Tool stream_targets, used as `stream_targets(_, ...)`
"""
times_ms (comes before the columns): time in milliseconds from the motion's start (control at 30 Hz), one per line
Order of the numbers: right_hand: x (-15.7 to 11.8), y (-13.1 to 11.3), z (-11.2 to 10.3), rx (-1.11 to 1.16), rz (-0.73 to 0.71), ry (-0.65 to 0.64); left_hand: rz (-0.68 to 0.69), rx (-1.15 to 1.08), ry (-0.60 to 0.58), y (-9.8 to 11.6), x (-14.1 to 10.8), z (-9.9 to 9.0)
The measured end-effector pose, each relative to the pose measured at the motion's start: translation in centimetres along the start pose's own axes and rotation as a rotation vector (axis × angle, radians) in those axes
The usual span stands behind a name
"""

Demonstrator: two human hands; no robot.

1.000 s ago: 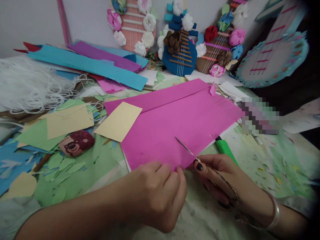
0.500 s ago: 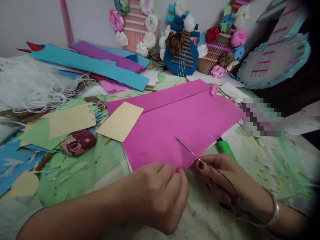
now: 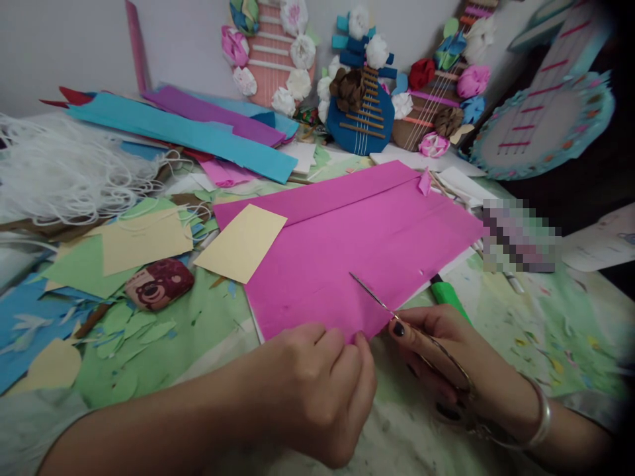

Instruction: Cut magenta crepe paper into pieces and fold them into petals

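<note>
A large sheet of magenta paper (image 3: 337,258) lies across the middle, with a strip along its far side marked off by a fold or edge. My left hand (image 3: 322,390) is closed at the near edge of that sheet, fingertips pinching it. Scissors (image 3: 371,292) are in my right hand (image 3: 446,350), its fingers around the gold handles. One thin blade shows on top of the magenta paper, pointing up and left; the other blade is hidden. A cream card (image 3: 243,243) overlaps the sheet's left side.
Left of the sheet are a tangle of white cord (image 3: 74,172), a dark red case (image 3: 159,284) and green paper scraps (image 3: 122,324). Turquoise paper (image 3: 183,135) lies behind. Flower-covered paper instruments, including a blue one (image 3: 362,125), lean at the back. A green-handled tool (image 3: 449,297) sits at right.
The whole view shifts very slightly. Both hands, the scissors and the magenta paper keep nearly the same positions.
</note>
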State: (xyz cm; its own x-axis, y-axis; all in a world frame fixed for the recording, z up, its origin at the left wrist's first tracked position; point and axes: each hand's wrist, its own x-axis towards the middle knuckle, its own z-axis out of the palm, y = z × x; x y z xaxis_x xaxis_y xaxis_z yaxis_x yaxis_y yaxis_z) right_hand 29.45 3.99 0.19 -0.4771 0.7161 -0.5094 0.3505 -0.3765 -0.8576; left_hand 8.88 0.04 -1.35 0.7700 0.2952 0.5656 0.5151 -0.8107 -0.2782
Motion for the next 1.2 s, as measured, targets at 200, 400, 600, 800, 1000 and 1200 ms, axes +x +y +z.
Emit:
stream_targets(200,-0.04,-0.28,0.07,-0.004,0.001,-0.001,0.003,0.003,-0.001,-0.03,-0.05,0.03)
stream_targets(400,-0.09,-0.34,0.06,0.001,0.007,-0.008,0.013,0.013,0.0,-0.08,-0.03,0.04)
stream_targets(600,-0.08,-0.12,-0.28,0.017,-0.014,-0.015,0.006,0.022,0.004,-0.08,-0.01,-0.03)
stream_targets(800,-0.03,-0.53,0.07,0.037,0.01,0.005,0.006,-0.003,0.017,0.01,0.13,-0.09)
stream_targets(1000,0.16,-0.66,0.17,0.016,0.012,0.013,0.0,0.007,0.032,0.01,0.14,-0.14)
stream_targets(1200,0.28,-0.4,0.04,0.005,-0.007,-0.006,0.009,0.02,0.024,-0.06,0.16,-0.19)
